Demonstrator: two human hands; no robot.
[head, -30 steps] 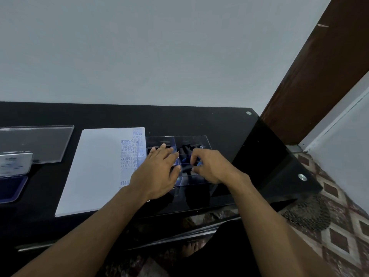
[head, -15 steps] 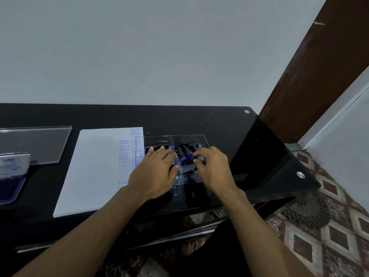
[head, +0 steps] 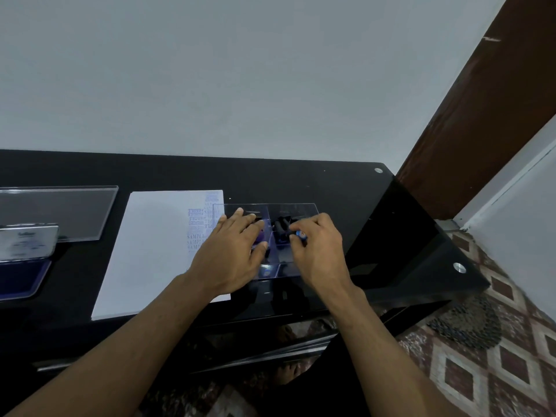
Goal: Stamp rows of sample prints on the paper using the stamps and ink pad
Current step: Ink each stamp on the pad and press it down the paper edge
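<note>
Fingers (head: 296, 233) of right hand (head: 319, 251) now pinching blue-tipped stamp (head: 301, 234) lifted from clear tray (head: 304, 207), left hand (head: 231, 251) spread flat beside, paper (head: 150, 251) further left, inking likely next.

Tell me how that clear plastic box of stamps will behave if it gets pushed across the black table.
The clear box sits on a glossy black table, so it would probably slide easily rather than grip. Its walls look thin and rigid, so likely light and prone to cracking if squeezed. The left hand rests flat on it, probably steadying it while the right hand pinches a stamp.
</note>
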